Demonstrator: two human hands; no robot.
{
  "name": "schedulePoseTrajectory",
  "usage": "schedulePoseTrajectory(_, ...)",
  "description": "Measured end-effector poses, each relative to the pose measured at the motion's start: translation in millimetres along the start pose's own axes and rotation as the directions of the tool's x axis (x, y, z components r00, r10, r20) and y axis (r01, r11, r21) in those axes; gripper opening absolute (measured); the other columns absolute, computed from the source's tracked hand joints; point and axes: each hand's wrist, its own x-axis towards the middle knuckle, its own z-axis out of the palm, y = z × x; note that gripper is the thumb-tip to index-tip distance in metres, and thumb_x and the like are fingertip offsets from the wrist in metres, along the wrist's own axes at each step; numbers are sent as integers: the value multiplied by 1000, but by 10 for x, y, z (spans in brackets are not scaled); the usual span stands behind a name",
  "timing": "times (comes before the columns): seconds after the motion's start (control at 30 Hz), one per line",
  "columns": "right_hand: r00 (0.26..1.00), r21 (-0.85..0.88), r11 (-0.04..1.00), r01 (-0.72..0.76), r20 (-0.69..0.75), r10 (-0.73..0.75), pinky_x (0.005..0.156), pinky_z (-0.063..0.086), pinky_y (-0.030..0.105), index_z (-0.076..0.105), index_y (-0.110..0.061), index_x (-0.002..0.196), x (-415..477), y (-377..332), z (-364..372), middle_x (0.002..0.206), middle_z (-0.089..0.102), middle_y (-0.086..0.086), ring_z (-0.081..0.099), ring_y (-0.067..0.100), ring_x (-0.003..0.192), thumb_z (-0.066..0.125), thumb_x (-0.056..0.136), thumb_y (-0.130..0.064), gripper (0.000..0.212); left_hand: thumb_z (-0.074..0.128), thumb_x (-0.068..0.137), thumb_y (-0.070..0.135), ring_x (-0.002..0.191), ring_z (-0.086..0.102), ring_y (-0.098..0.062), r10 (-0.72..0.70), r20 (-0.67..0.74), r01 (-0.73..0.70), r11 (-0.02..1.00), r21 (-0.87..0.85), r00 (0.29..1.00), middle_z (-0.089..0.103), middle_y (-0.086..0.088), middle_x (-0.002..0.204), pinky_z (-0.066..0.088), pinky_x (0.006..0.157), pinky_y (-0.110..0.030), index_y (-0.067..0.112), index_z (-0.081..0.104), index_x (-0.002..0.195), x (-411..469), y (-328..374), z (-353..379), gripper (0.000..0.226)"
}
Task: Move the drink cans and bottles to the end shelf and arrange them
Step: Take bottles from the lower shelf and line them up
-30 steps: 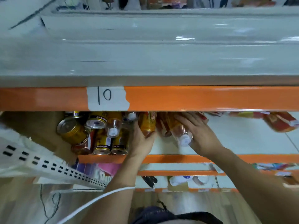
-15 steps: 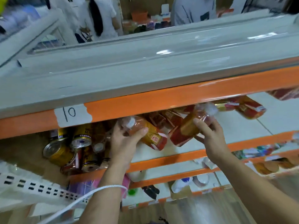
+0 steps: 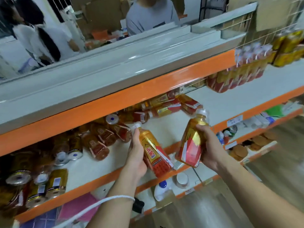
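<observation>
My left hand (image 3: 137, 155) grips a gold-and-red drink bottle (image 3: 153, 151) with a white cap, tilted, in front of the white shelf (image 3: 230, 99). My right hand (image 3: 209, 145) holds a second such bottle (image 3: 191, 142), cap up, just off the shelf's orange front edge. More bottles (image 3: 102, 140) lie tumbled on the shelf behind my hands. Gold cans (image 3: 56, 181) stand and lie at the shelf's left end. At the far right end, upright bottles (image 3: 243, 71) and gold cans (image 3: 287, 46) stand in rows.
The orange beam (image 3: 115, 102) of the upper shelf hangs over the bottles. Lower shelves hold a white jug (image 3: 162, 190), packets and round brown goods (image 3: 256, 143). Beyond the top shelf stand two people (image 3: 148, 15). Wooden floor lies at the lower right.
Both hands have drawn a bottle each out from under the upper shelf toward me. The view has swung right, so the stocked far end of the shelf has come into sight.
</observation>
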Motion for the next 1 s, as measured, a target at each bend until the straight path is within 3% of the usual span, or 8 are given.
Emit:
schedulePoseTrajectory(0.1,999,35,998,44,26,-45,80,56,40,62,-5,109,-101,-292,-436,85,69,14,68,27,75,48,97,-21,25,69,70,83,95,75,-42,14,55,-18,997,73,998,74,-24,111,62,79,-53,19,59,136,9,-175,524,93)
schedulePoseTrajectory(0.23,987,12,988,153,-49,-152,70,59,38,61,-4,117,-167,-514,-946,87,71,16,71,27,70,59,97,-22,27,79,48,84,90,77,-35,-56,177,19,978,206,983,73,-19,114,61,70,-45,22,55,139,-6,-296,1119,113)
schedulePoseTrajectory(0.33,968,31,974,223,-127,-217,62,59,40,57,-8,125,-160,-635,-1291,92,71,19,72,30,72,66,95,-30,39,85,75,37,77,74,-29,-40,257,-39,955,295,966,71,-17,99,61,66,-40,16,52,136,-48,-378,1496,73)
schedulePoseTrajectory(0.43,950,30,959,281,-152,-274,78,60,44,58,-12,127,-99,-741,-1511,106,74,18,73,33,89,69,95,-34,40,85,77,11,78,73,-29,-29,355,-99,936,338,934,73,-16,94,63,70,-42,5,50,134,-55,-451,1770,68)
schedulePoseTrajectory(0.57,939,-29,954,298,-172,-299,88,59,50,55,-9,133,9,-876,-1655,119,70,25,70,42,106,80,78,-37,66,88,64,14,86,76,-28,76,467,-252,911,328,881,79,-3,90,63,78,-45,17,58,128,22,-460,2085,71)
schedulePoseTrajectory(0.73,905,-243,913,328,-195,-377,72,58,36,63,-7,115,181,-1147,-1700,95,75,17,74,28,81,74,90,-18,29,86,76,13,89,78,-17,146,501,-328,897,297,853,79,3,100,61,68,-32,31,62,123,307,-402,2394,56)
schedulePoseTrajectory(0.9,862,-262,872,413,-197,-467,92,57,51,60,-12,123,484,-1444,-1743,108,75,18,73,38,99,85,79,-25,51,93,72,21,105,74,-17,148,574,-374,878,298,805,76,4,114,61,84,-38,41,64,122,737,-299,2748,61)
schedulePoseTrajectory(1.0,820,-275,838,471,-214,-531,88,57,44,57,-14,127,634,-1648,-1837,109,76,11,73,31,101,80,79,-22,53,92,73,27,106,73,-13,170,601,-404,871,279,781,75,7,116,61,87,-39,42,59,129,921,-282,3027,66)
